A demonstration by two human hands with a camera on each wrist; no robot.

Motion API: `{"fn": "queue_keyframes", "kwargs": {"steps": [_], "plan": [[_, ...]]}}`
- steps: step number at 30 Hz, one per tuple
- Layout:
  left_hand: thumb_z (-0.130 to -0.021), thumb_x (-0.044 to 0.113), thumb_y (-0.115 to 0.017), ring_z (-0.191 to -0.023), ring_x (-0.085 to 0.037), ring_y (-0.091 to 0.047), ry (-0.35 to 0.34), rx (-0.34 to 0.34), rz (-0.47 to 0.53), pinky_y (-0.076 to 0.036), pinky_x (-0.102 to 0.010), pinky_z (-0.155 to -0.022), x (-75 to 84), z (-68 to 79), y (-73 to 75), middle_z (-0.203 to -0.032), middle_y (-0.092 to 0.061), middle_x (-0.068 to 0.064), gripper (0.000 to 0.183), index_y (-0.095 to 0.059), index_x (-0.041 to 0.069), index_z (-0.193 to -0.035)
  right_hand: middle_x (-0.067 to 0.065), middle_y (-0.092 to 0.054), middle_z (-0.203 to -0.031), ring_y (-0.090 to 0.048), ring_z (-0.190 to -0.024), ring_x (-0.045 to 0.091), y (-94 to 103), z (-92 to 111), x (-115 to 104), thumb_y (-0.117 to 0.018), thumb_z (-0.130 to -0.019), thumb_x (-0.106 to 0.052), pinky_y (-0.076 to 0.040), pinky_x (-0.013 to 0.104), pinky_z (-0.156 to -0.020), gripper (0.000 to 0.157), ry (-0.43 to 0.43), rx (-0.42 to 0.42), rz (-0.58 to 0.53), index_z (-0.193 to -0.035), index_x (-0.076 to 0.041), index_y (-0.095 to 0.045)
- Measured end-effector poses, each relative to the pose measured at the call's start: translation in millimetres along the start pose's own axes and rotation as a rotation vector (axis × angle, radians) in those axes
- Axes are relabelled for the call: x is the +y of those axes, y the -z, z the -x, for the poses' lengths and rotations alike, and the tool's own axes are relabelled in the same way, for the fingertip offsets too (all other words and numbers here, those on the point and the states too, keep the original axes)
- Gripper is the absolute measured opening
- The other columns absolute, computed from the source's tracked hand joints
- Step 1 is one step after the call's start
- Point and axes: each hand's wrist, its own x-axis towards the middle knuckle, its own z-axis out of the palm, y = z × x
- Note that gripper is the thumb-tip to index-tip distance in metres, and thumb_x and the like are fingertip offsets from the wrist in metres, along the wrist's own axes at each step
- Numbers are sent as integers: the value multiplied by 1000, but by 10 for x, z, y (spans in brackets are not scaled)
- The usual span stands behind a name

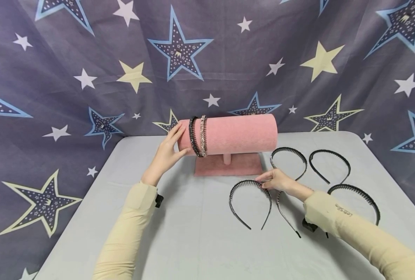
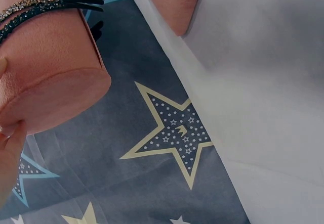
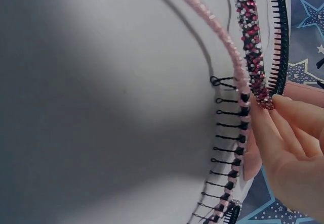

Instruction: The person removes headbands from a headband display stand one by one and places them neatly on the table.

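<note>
A pink T-bar headband stand (image 1: 240,134) stands at the back of the table. Around its left part hang a black beaded headband (image 1: 193,136) and a silvery beaded headband (image 1: 203,136). My left hand (image 1: 167,151) grips the roll's left end, thumb in front and fingers above. My right hand (image 1: 279,182) reaches the top right of a toothed headband (image 1: 248,182) lying front of the stand. In the right wrist view, thumb and fingers (image 3: 293,118) pinch a headband with red and white beads (image 3: 251,42). A pale pink beaded headband (image 3: 223,32) passes close by.
More headbands lie on the right: one right of the stand (image 1: 300,157), one at the back right (image 1: 345,161) and one partly under the right sleeve (image 1: 372,202). A star-patterned curtain (image 1: 225,66) hangs behind the white table (image 1: 193,241).
</note>
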Motion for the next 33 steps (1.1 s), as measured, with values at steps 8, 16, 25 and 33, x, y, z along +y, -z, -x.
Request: {"fn": "queue_keyframes", "kwargs": {"steps": [8,16,25,33], "plan": [[-73,8,-71,-127,-29,-30,-6,4,-1,-29,-40,-103,-6,0,-3,-140,-30,-15,70,-38,3,-134,27,-57,-106,-59,-93,34,-22,-24,40,-58,-75,10,-51,29,-77,29,60,29,61,-104,14,-57],[-73,7,-71,-126,-30,-31,-15,7,-7,-30,-41,-102,-8,0,-4,-140,-31,-15,69,-38,2,-134,27,-60,-100,-60,-89,34,-9,-24,46,-57,-75,11,-52,23,-71,28,157,40,95,-103,15,-57],[-73,6,-71,-125,-31,-32,-13,7,-8,-31,-42,-101,-8,7,-5,-139,-31,-16,69,-38,2,-133,30,-59,-99,-58,-90,39,28,64,-115,-55,-77,8,-52,27,-72,28,235,99,145,-104,14,-57],[-72,6,-71,-125,-31,-32,-27,14,-3,-31,-41,-101,-10,7,-7,-139,-31,-16,69,-38,2,-133,26,-59,-104,-57,-93,38,94,141,-302,-55,-78,8,-51,29,-77,30,316,165,184,-108,9,-58]]}}
